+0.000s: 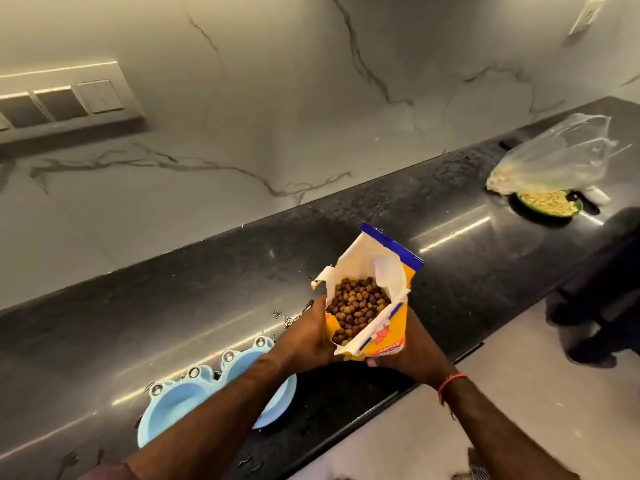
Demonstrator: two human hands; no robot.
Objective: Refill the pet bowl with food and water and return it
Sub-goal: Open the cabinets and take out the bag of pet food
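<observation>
A yellow and blue pet food bag (388, 327) stands open above the black counter (173, 306), full of brown kibble (356, 306). My left hand (306, 337) grips its left side and my right hand (408, 355) holds its right side and base. A light blue double pet bowl (180, 400) with frog eyes sits on the counter at the lower left, partly hidden by my left forearm. Both of its wells look empty where visible.
A green plate of pale food (550, 206) with a clear plastic bag (561, 157) over it sits far right on the counter. A small metal chain (289, 317) lies behind my left hand. A marble wall with a switch panel (62, 102) backs the counter. A dark chair (602, 289) stands at right.
</observation>
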